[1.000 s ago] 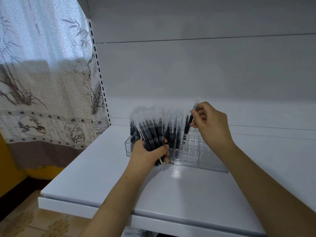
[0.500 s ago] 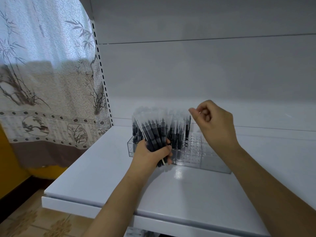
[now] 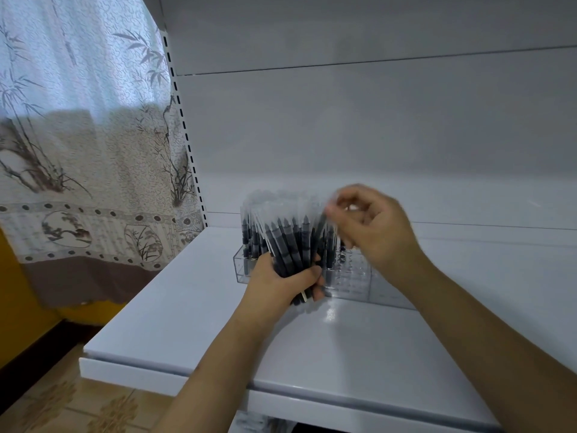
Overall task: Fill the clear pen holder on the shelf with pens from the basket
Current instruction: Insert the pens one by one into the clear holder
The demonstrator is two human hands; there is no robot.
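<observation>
Although the left end of the clear pen holder (image 3: 352, 276) already stands thick with dark pens in clear sleeves (image 3: 249, 242), the job looks to me only partly done. The holder sits on the white shelf (image 3: 343, 345), toward its far side, and the grid of slots running off to the right shows through bare, so a good share of it is yet to be filled. The left hand (image 3: 282, 284) is wrapped round a fat bundle of pens (image 3: 290, 245), held upright just in front of the holder's filled end. The right hand (image 3: 374, 228) hovers above the bundle's right edge with thumb and fingertips drawn together at the top of one sleeved pen; motion blur keeps me from saying for sure that it has the pen pinched. My guess is that pens go in one at a time, working rightward. No basket shows from where I stand. A patterned curtain (image 3: 87, 151) hangs at the left.
</observation>
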